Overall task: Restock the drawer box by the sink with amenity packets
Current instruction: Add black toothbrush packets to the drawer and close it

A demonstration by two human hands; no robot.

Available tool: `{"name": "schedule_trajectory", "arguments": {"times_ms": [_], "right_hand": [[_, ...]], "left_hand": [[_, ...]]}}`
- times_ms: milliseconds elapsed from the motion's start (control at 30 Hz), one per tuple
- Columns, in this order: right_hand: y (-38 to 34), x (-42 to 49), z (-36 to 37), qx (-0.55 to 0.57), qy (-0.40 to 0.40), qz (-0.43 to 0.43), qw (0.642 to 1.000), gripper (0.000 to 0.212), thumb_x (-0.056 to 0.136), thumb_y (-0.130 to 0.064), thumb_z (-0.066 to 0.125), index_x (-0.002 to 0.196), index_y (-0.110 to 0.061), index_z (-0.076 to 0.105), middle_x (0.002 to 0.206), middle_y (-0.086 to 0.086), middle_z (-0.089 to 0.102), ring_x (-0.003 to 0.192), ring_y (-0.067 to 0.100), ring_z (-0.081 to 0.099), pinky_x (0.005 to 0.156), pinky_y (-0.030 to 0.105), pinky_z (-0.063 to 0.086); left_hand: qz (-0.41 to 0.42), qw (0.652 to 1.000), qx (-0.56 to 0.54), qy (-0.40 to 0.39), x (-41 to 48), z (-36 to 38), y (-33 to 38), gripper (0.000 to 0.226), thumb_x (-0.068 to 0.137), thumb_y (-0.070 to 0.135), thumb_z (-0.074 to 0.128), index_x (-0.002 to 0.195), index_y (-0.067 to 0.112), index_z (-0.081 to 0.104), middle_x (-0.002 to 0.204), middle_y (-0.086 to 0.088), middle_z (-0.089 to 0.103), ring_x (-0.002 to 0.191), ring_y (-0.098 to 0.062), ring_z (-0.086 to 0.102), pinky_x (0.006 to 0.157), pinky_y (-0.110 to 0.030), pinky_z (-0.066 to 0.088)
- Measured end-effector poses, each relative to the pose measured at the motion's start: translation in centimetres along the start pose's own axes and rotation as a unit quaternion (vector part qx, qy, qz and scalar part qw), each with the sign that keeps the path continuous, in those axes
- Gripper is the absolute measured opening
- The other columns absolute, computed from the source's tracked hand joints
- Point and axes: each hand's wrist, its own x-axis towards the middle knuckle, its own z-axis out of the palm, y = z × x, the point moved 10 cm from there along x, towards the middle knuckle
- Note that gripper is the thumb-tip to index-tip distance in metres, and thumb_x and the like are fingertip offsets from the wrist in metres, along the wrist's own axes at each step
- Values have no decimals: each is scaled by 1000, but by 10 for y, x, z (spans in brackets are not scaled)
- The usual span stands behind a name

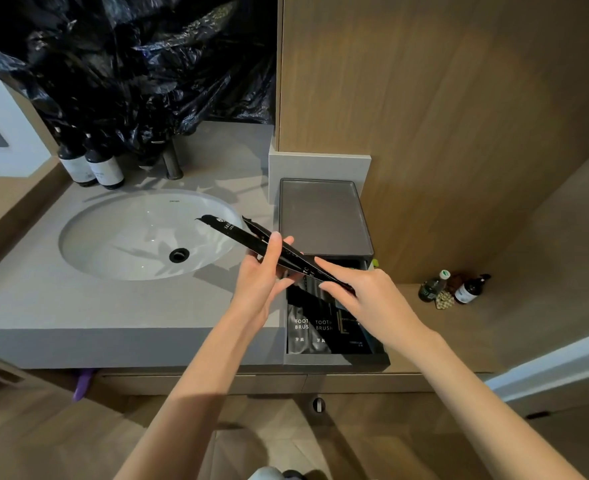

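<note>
A grey stone countertop (78, 306) with a white oval sink (113, 244) stands against a wall of warm wood panels (459, 98). The left hand (262, 282) has its fingers curled around a bundle of long black packets (237, 233), with the thumb laid over the top. The right hand (359, 292) pinches the near end of the same bundle between thumb and fingertips, just above the open drawer (334, 358). The far ends of the packets stick out over the sink. I think this is the main risk: the film looks smooth and slippery, so if the right hand pulls one packet, another could slide out of the left hand and fall into the basin, where it may get wet. The drawer also looks rather full, so a packet pushed in at an angle could bend or catch when the drawer closes. The packets are thin, flat and flexible, with ragged torn-looking ends. The drawer belongs to the drawer box (324, 216), a dark grey, matt, rectangular box with a shallow tray top, just right of the sink. Inside lie toothbrush packets (307, 327), side by side, black with pale lettering. Far left stand two dark bottles (92, 164), and above them is a crumpled, glossy black plastic bag (130, 64).
</note>
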Motion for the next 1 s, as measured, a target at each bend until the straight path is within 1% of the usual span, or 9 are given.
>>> {"name": "schedule_trajectory", "arguments": {"times_ms": [67,133,233,300,433,633,733,900,1000], "right_hand": [[5,-3,-1,93,-8,29,995,39,96,-31,51,134,-40,46,103,-11,73,53,4,55,50,12,40],[14,-6,-5,181,8,58,982,30,97,-25,51,123,-36,60,104,-14,73,71,4,65,64,16,47],[37,-10,-5,287,27,145,947,24,97,-20,51,101,-7,71,92,25,67,78,34,64,68,31,43],[47,-16,-2,353,31,191,916,23,97,-19,52,103,-13,73,94,18,71,83,19,64,74,30,45],[54,-25,-1,417,40,235,877,23,97,-19,53,115,-27,66,99,-25,70,93,-20,59,74,-1,41],[60,-31,3,437,47,249,863,24,95,-20,55,117,-28,63,99,-29,64,83,-30,53,66,-6,39],[56,-34,3,455,55,247,854,23,96,-15,53,97,-34,66,81,-30,70,77,-22,60,62,-2,42],[46,-40,10,450,40,254,855,17,92,-15,60,105,-17,72,99,0,75,92,12,71,78,21,56],[47,-45,15,415,34,261,871,13,89,-14,65,100,-11,70,84,6,75,75,8,69,69,19,53]], "left_hand": [[0,1000,12,0,-1,-1,2,36,95,37,50,120,12,52,115,-3,68,107,-21,66,86,-40,56],[-6,1000,16,5,-4,-4,2,26,96,32,50,109,12,60,98,-2,74,96,-20,70,85,-38,56],[-16,1000,19,-8,-7,-11,1,22,97,26,52,116,22,60,97,1,75,93,-21,71,87,-39,54],[-20,999,34,-34,-8,-13,1,38,95,25,54,133,26,48,108,0,73,98,-23,71,92,-43,52],[-12,995,73,-72,-15,-14,4,49,88,28,62,135,27,47,111,1,73,99,-23,71,95,-47,50],[-21,988,127,-88,-21,-3,-3,54,72,39,73,123,32,56,108,4,74,95,-22,72,92,-46,52],[-38,987,129,-92,-23,9,-12,48,76,32,75,121,25,61,105,0,74,93,-23,72,87,-43,56],[-61,990,118,-48,-22,14,-24,31,77,30,77,105,21,69,98,4,76,92,-14,72,89,-38,55],[-53,989,131,-42,-19,14,-25,34,73,28,81,105,22,69,99,4,76,93,-15,72,92,-40,54]]}}
